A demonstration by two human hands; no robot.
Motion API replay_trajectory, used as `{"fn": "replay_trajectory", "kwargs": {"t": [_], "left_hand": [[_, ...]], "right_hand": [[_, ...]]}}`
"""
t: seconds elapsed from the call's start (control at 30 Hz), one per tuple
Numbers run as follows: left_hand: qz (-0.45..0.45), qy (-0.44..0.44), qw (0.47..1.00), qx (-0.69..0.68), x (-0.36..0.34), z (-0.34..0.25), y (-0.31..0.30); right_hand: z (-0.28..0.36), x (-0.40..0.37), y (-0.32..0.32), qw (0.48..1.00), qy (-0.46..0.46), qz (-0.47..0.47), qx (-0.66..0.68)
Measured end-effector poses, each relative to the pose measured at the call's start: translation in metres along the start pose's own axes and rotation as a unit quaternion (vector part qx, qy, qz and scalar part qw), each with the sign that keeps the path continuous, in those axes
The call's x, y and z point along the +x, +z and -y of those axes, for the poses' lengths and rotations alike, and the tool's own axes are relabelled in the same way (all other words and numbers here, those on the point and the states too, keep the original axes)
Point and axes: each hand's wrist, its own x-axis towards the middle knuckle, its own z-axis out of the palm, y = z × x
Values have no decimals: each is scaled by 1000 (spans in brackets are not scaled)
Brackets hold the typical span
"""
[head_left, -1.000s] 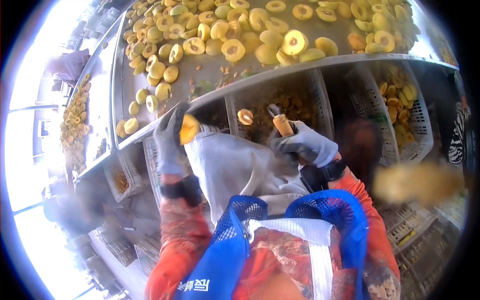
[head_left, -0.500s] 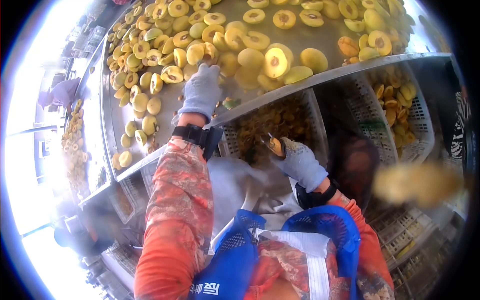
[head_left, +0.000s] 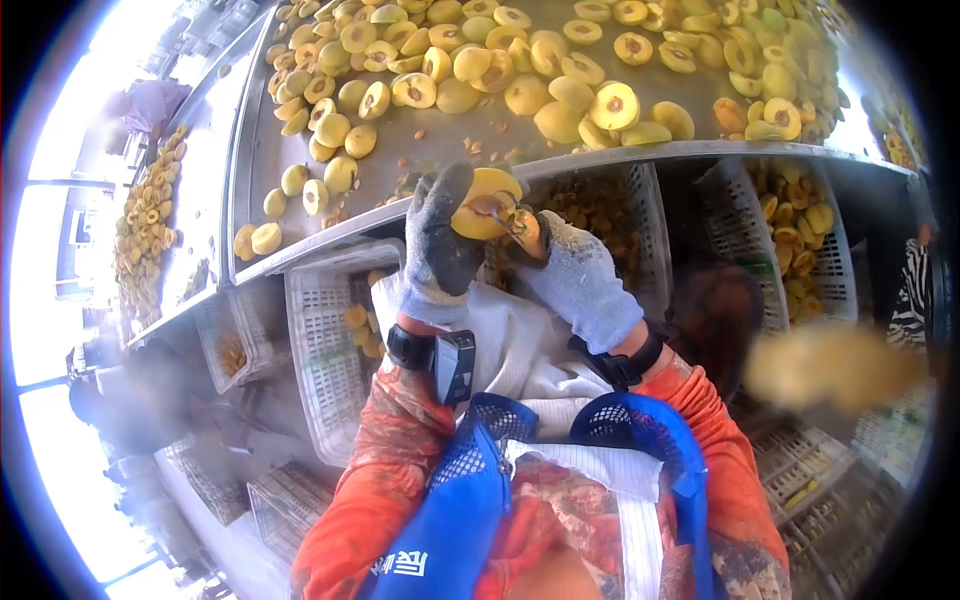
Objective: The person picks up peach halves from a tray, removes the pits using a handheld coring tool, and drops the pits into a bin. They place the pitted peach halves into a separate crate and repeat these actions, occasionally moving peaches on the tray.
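left hand (head_left: 440, 255) grips a yellow fruit half (head_left: 475, 212); at its 3 o'clock, right hand (head_left: 580, 285) clasps a scoop tool (head_left: 524, 228) against its centre. best kept shallow, fruit steady.

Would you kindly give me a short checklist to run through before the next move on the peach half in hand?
1. Yellow halved peach gripped by the grey-gloved left hand: ok.
2. Peach's cut face turned toward the tool: ok.
3. Orange-handled tool held in the grey-gloved right hand: ok.
4. Tool tip seated at the pit: cannot tell, it is hidden between fruit and glove.
5. White slatted plastic crate right behind the hands: ok.
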Motion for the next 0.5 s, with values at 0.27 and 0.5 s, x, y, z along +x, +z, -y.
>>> {"fn": "replay_trajectory", "kwargs": {"t": [0.27, 0.5], "left_hand": [[-90, -190, 914, -348, -11, -31, 50], [-80, -162, 936, -302, -16, -22, 63]], "right_hand": [[8, -17, 11, 997, 36, 0, 67], [-8, -22, 17, 993, 24, -32, 112]]}}
